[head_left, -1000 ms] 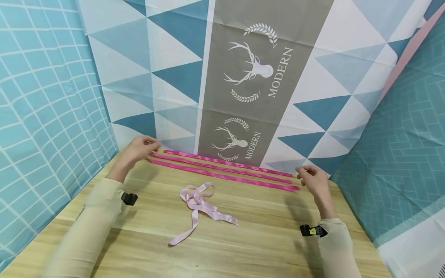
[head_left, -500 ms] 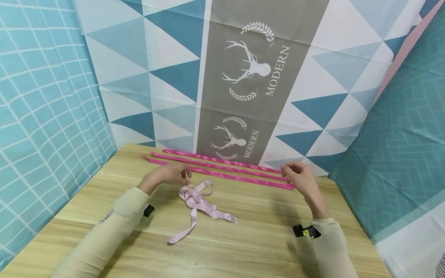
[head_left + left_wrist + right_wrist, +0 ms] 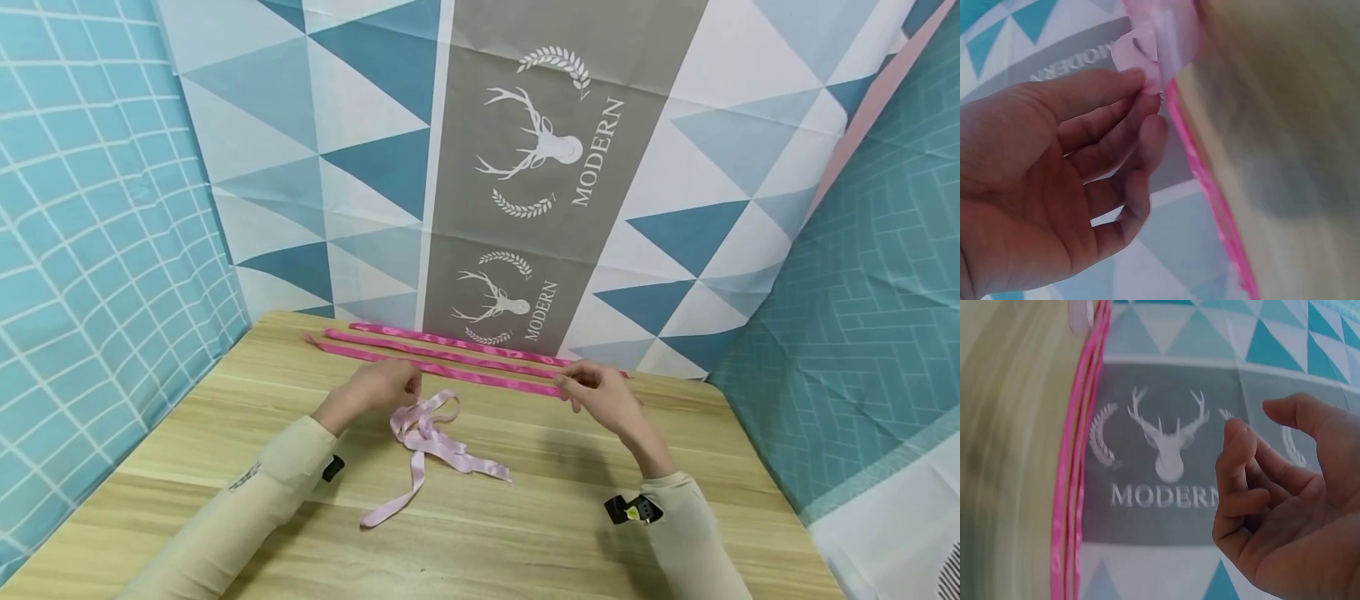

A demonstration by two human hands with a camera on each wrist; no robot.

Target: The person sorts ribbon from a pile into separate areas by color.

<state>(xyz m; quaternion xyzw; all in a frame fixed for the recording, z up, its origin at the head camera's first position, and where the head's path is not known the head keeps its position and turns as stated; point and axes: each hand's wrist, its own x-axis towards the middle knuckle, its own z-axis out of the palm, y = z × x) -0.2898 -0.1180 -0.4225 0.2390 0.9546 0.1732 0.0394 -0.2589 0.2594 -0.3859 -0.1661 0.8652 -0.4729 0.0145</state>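
A pale pink ribbon (image 3: 450, 450) lies in a loose, looped heap on the wooden table. My left hand (image 3: 375, 387) is at its upper left; in the left wrist view, thumb and forefinger pinch a fold of that ribbon (image 3: 1175, 37). Behind it, three hot pink ribbons (image 3: 480, 376) lie straight and side by side near the back edge. My right hand (image 3: 603, 396) hovers over their right part, which it partly hides in the head view. Seen from the right wrist, this hand (image 3: 1285, 506) has loosely bent fingers, thumb apart from fingertips, and nothing between them.
Wood-grain tabletop (image 3: 540, 542) runs below the ribbons toward the front. A patterned cloth (image 3: 375, 167) with triangles and deer heads hangs behind the back edge. Blue checked cloth (image 3: 97, 250) stands at the left, teal cloth (image 3: 862, 317) at the right.
My left hand has come from the left ends of the hot pink ribbons to the pale pink ribbon and pinched it. My right hand has moved left from the hot pink ribbons' right ends.
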